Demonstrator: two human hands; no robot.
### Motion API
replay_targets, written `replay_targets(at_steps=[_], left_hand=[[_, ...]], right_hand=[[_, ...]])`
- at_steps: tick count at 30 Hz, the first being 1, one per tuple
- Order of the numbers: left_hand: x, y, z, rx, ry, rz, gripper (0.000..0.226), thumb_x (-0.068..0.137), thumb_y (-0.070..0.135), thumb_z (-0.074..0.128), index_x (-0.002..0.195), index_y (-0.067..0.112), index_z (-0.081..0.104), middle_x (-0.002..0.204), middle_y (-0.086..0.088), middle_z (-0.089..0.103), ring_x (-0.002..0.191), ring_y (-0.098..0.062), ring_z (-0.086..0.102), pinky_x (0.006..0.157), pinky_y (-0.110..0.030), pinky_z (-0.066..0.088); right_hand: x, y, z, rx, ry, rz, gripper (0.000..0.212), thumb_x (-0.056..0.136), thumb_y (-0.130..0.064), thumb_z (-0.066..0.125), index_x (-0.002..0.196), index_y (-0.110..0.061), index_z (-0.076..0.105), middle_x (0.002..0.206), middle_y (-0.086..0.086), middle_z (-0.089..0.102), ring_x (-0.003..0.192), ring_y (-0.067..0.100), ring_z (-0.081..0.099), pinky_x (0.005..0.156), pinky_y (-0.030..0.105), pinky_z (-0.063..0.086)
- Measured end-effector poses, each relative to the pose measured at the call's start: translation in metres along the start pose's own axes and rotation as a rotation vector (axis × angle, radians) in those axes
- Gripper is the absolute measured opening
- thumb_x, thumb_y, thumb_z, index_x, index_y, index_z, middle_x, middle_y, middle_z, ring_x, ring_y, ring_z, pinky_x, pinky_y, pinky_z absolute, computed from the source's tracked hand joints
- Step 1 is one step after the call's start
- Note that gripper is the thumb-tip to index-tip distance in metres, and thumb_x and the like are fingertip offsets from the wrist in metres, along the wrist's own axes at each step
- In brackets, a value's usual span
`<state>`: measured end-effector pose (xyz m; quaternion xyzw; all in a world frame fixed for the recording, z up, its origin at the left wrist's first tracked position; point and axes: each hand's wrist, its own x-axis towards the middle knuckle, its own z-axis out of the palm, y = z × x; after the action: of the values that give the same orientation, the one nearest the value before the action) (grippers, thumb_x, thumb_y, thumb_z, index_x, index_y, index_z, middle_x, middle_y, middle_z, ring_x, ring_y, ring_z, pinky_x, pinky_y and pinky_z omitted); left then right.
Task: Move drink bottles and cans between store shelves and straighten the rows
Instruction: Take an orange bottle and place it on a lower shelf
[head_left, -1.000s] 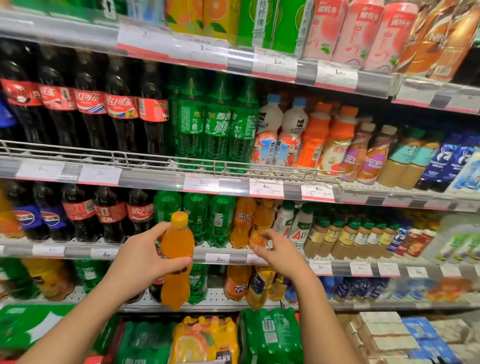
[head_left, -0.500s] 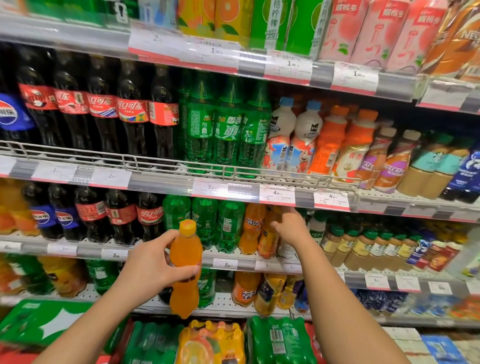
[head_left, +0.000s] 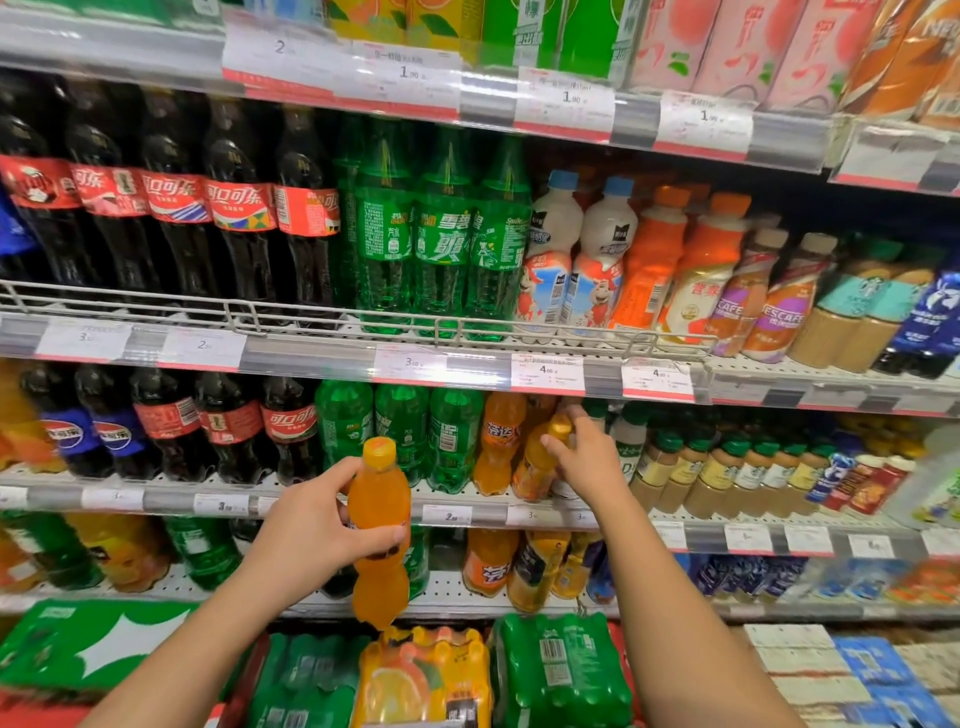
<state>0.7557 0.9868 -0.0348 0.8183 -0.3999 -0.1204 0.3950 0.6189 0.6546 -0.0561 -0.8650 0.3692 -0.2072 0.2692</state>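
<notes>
**Orange soda bottle in each hand, one off the shelf, one on it**

Orange soda bottle (head_left: 378, 525) sits just left of centre in the frame, lifted clear of the shelves, with the left hand (head_left: 311, 535) wrapped round its narrow waist, thumb across the front. It looks full, so I'd judge it fairly heavy for one hand, and the smooth plastic could slip; the pinched waist is the sensible place to hold, as it gives the fingers a ledge. Right of centre, the right hand (head_left: 584, 454) has its fingers curled round the neck and shoulder of a second orange bottle (head_left: 537, 460), which stands tilted on the middle shelf (head_left: 332, 501) beside the green soda bottles (head_left: 402, 431). A neck grip steers well for straightening, though I'd expect the thin plastic to flex if squeezed.
</notes>
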Motion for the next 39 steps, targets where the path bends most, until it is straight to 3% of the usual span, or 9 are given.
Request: replay_targets(at_steps=[9,12,15,19,22,26,30,35,39], left_hand=[[0.005,0.010,0.019,0.006,-0.027,0.020,0.048,0.074,0.053,0.084,0.113,0.044,0.058,0.087,0.017,0.073,0.072,-0.007,0.068,0.071,-0.040,0.057],[0.012,0.012,0.030,0.005,-0.021,0.029,0.053,0.071,0.059,0.084,0.115,0.047,0.057,0.089,0.010,0.074,0.077,-0.010,0.069,0.075,-0.045,0.057],[0.019,0.025,0.046,-0.026,0.007,0.039,0.057,0.071,0.046,0.089,0.117,0.043,0.056,0.096,0.015,0.073,0.081,0.001,0.068,0.076,-0.031,0.056],[0.035,0.046,0.074,-0.132,0.051,0.044,0.052,0.071,0.033,0.092,0.110,0.042,0.058,0.093,0.016,0.072,0.081,0.001,0.068,0.081,-0.031,0.057],[0.047,0.061,0.098,-0.164,0.110,0.075,0.052,0.073,0.028,0.091,0.102,0.045,0.052,0.092,0.018,0.067,0.086,0.000,0.065,0.075,-0.023,0.052],[0.058,0.071,0.134,-0.214,0.143,0.095,0.060,0.077,0.030,0.089,0.122,0.041,0.050,0.106,0.013,0.067,0.096,-0.008,0.064,0.082,-0.028,0.052],[0.071,0.084,0.160,-0.168,0.136,0.148,0.068,0.079,0.025,0.087,0.127,0.044,0.044,0.113,0.011,0.062,0.093,0.001,0.059,0.077,-0.004,0.040],[0.089,0.089,0.185,-0.133,0.156,0.139,0.071,0.080,0.024,0.086,0.137,0.036,0.045,0.130,0.005,0.060,0.113,-0.019,0.060,0.095,-0.035,0.052],[0.107,0.095,0.197,-0.077,0.174,0.122,0.069,0.081,0.026,0.084,0.139,0.030,0.046,0.134,0.004,0.059,0.120,-0.018,0.057,0.098,-0.032,0.047]], right_hand=[[-0.054,0.022,-0.005,0.116,0.184,-0.047,0.018,0.098,-0.031,0.067,0.110,-0.031,0.054,0.089,-0.003,0.065,0.086,0.027,0.062,0.073,0.039,0.050],[-0.081,0.023,-0.021,0.222,0.267,-0.050,0.016,0.099,-0.027,0.067,0.111,-0.029,0.057,0.082,-0.006,0.064,0.072,0.011,0.064,0.063,0.027,0.050],[-0.107,0.027,-0.035,0.317,0.278,-0.046,0.013,0.100,-0.023,0.067,0.110,-0.024,0.059,0.077,-0.005,0.067,0.064,-0.007,0.067,0.058,0.014,0.051],[-0.131,0.042,-0.048,0.388,0.264,0.026,0.013,0.100,-0.027,0.067,0.106,-0.033,0.058,0.076,-0.004,0.072,0.062,0.005,0.074,0.065,0.043,0.060],[-0.149,0.051,-0.057,0.423,0.290,0.069,0.013,0.100,-0.025,0.067,0.105,-0.033,0.057,0.073,0.002,0.071,0.062,0.008,0.075,0.064,0.040,0.059],[-0.163,0.071,-0.063,0.432,0.308,0.119,0.010,0.100,-0.026,0.066,0.106,-0.028,0.058,0.072,0.005,0.071,0.063,0.007,0.075,0.062,0.040,0.058],[-0.167,0.087,-0.065,0.457,0.310,0.162,0.009,0.100,-0.027,0.066,0.104,-0.030,0.058,0.074,0.002,0.073,0.064,0.008,0.076,0.060,0.039,0.060],[-0.167,0.094,-0.065,0.468,0.289,0.176,0.012,0.099,-0.026,0.067,0.102,-0.032,0.057,0.073,0.007,0.073,0.063,0.008,0.076,0.057,0.028,0.057],[-0.165,0.097,-0.061,0.448,0.266,0.188,0.015,0.098,-0.029,0.068,0.104,-0.037,0.057,0.074,0.005,0.075,0.063,0.005,0.075,0.063,0.034,0.061]])
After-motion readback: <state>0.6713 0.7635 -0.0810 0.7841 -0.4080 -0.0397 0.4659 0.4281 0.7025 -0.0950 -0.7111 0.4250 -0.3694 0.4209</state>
